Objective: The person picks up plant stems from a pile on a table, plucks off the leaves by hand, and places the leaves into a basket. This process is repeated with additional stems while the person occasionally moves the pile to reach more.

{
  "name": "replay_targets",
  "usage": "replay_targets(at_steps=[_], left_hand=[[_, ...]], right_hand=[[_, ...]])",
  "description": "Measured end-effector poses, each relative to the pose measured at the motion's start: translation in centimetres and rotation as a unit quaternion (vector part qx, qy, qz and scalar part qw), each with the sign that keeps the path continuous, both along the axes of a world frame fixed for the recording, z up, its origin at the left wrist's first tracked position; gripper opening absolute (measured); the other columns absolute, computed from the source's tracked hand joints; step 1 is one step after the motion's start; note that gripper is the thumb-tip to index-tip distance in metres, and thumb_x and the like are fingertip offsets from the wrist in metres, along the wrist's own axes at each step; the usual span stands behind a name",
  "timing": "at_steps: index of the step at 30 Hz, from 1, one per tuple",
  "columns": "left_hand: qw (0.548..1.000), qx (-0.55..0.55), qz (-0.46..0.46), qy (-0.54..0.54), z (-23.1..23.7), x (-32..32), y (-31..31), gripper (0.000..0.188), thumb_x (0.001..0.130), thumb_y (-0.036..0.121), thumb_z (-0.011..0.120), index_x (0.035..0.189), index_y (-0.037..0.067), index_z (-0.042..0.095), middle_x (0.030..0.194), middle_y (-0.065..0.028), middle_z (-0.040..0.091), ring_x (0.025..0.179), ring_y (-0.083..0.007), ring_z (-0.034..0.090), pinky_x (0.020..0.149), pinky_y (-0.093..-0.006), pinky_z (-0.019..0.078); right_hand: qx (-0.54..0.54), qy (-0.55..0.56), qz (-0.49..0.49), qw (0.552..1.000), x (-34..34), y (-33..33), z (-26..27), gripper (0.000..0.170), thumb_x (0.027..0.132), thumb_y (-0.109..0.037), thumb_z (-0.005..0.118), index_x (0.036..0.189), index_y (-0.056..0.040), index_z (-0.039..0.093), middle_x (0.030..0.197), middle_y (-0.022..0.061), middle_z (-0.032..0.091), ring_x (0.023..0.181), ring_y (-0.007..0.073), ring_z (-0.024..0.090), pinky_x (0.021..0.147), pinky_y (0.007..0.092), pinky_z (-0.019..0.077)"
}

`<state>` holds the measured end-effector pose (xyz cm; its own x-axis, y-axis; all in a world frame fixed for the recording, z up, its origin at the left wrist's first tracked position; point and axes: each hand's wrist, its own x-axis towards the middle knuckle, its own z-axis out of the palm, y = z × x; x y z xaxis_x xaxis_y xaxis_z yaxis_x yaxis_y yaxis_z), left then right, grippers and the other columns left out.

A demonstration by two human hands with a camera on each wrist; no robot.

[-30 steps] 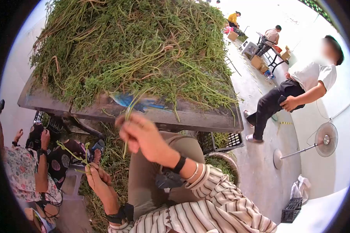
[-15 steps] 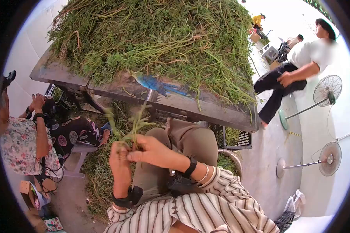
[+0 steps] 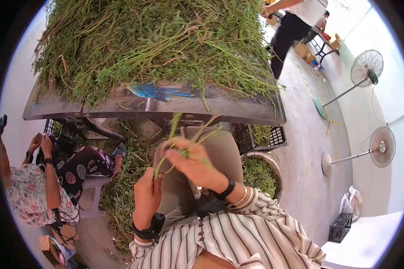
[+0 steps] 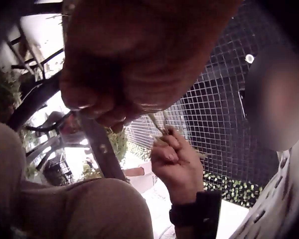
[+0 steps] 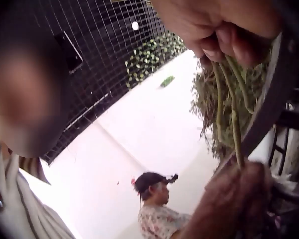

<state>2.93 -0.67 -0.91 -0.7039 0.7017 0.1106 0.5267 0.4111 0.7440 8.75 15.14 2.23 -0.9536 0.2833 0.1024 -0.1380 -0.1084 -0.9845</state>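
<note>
My left hand (image 3: 147, 193) pinches the lower end of a thin green stem above my lap. Just up and to the right, my right hand (image 3: 191, 163) holds several leafy stems that stick out past its fingers. In the right wrist view the green stems (image 5: 235, 117) run between both hands, one stem reaching down into the left hand's grip. A big heap of cut green plants (image 3: 157, 49) covers the table (image 3: 238, 110) in front of me. The left wrist view shows my right hand (image 4: 177, 162) with its fingers curled round stems; my left hand looms dark above.
A blue bird-shaped patch (image 3: 150, 91) lies at the table's near edge. Loose stalks (image 3: 121, 201) cover the floor by my left leg, and a round tub (image 3: 278, 175) of greens stands right. A seated person (image 3: 36, 179) is at left; fans (image 3: 382, 146) stand at right.
My right hand came from the table's edge down to my left hand, which moved right and up; both now work on stems together. The standing person walked towards the back.
</note>
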Motion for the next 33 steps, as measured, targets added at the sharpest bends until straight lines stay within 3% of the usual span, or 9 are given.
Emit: replay_targets(at_steps=[2, 4, 6, 9, 14, 16, 19, 29, 33], left_hand=[[0.998, 0.019, -0.028, -0.049, -0.7, 0.1, 0.1, 0.010, 0.087, 0.008, 0.049, 0.092, -0.001, 0.052, 0.064, -0.0134, 0.050, 0.053, -0.0267, 0.051, 0.049, -0.0340, 0.0398], [0.993, 0.038, -0.057, -0.097, -1.6, 0.1, 0.0, 0.012, 0.088, 0.010, 0.049, 0.087, -0.001, 0.053, 0.062, -0.0109, 0.049, 0.051, -0.0214, 0.051, 0.049, -0.0319, 0.0394], [0.937, -0.041, -0.058, -0.343, -2.6, 0.0, -0.7, 0.024, 0.092, 0.019, 0.043, 0.079, 0.000, 0.051, 0.062, -0.0023, 0.048, 0.051, -0.0099, 0.047, 0.046, -0.0236, 0.0375], [0.890, -0.072, -0.062, -0.446, -3.9, -0.2, -1.3, 0.020, 0.091, 0.015, 0.043, 0.088, 0.000, 0.054, 0.065, -0.0021, 0.052, 0.054, -0.0078, 0.048, 0.048, -0.0225, 0.0404], [0.914, -0.120, 0.071, -0.382, -7.8, -3.0, -4.6, 0.025, 0.089, 0.017, 0.046, 0.106, -0.001, 0.051, 0.081, -0.0068, 0.054, 0.061, -0.0116, 0.051, 0.050, -0.0242, 0.0438], [0.969, -0.064, 0.182, -0.157, -10.2, -4.5, -6.8, 0.032, 0.089, 0.015, 0.046, 0.117, 0.001, 0.048, 0.099, -0.0080, 0.051, 0.071, -0.0132, 0.052, 0.053, -0.0246, 0.0449], [0.955, -0.039, 0.214, -0.201, -8.4, -3.8, -5.9, 0.036, 0.089, 0.013, 0.046, 0.124, 0.003, 0.044, 0.111, -0.0064, 0.047, 0.077, -0.0139, 0.051, 0.056, -0.0242, 0.0453], [0.982, 0.034, 0.129, -0.136, -5.5, -2.8, -2.2, 0.032, 0.091, 0.010, 0.044, 0.122, 0.004, 0.047, 0.119, -0.0072, 0.046, 0.086, -0.0132, 0.055, 0.066, -0.0227, 0.0467], [0.981, 0.037, 0.134, -0.137, -5.1, -2.5, -2.0, 0.032, 0.090, 0.010, 0.044, 0.121, 0.003, 0.048, 0.118, -0.0077, 0.046, 0.085, -0.0136, 0.055, 0.067, -0.0231, 0.0473]], right_hand=[[-0.014, -0.035, -0.133, 0.990, 1.8, 2.6, 1.1, 0.015, 0.090, -0.014, 0.049, 0.096, -0.0024, 0.056, 0.079, -0.0013, 0.053, 0.072, 0.0054, 0.048, 0.060, 0.0217, 0.0415], [-0.098, -0.012, -0.189, 0.977, 4.1, 5.6, 2.8, 0.015, 0.090, -0.016, 0.051, 0.098, -0.0046, 0.055, 0.074, -0.0015, 0.052, 0.062, 0.0034, 0.045, 0.050, 0.0188, 0.0366], [-0.152, 0.046, -0.341, 0.926, 5.7, 7.9, 3.2, 0.016, 0.090, -0.019, 0.053, 0.098, -0.0055, 0.054, 0.066, -0.0032, 0.047, 0.053, 0.0019, 0.037, 0.043, 0.0172, 0.0289], [-0.166, 0.121, -0.341, 0.917, 9.6, 12.3, 4.0, 0.015, 0.091, -0.020, 0.050, 0.093, -0.0057, 0.053, 0.061, -0.0057, 0.037, 0.050, 0.0020, 0.031, 0.042, 0.0179, 0.0252], [-0.134, 0.148, -0.445, 0.873, 14.5, 15.5, 4.0, 0.015, 0.092, -0.020, 0.049, 0.090, -0.0057, 0.052, 0.061, -0.0064, 0.034, 0.049, 0.0023, 0.027, 0.043, 0.0171, 0.0239], [-0.123, 0.139, -0.481, 0.857, 16.4, 15.9, 3.5, 0.015, 0.092, -0.020, 0.048, 0.091, -0.0055, 0.052, 0.061, -0.0062, 0.034, 0.050, 0.0024, 0.027, 0.044, 0.0176, 0.0243], [-0.122, 0.145, -0.495, 0.848, 17.5, 16.6, 2.3, 0.015, 0.092, -0.019, 0.048, 0.093, -0.0050, 0.052, 0.063, -0.0049, 0.035, 0.051, 0.0029, 0.027, 0.046, 0.0182, 0.0247], [-0.114, 0.148, -0.522, 0.832, 18.5, 17.1, 1.7, 0.015, 0.091, -0.019, 0.050, 0.091, -0.0037, 0.052, 0.065, -0.0044, 0.037, 0.052, 0.0029, 0.029, 0.045, 0.0183, 0.0251], [-0.011, 0.128, -0.616, 0.777, 19.9, 19.1, 1.8, 0.016, 0.090, -0.018, 0.051, 0.090, -0.0020, 0.053, 0.059, -0.0048, 0.035, 0.048, 0.0030, 0.027, 0.042, 0.0193, 0.0241]])
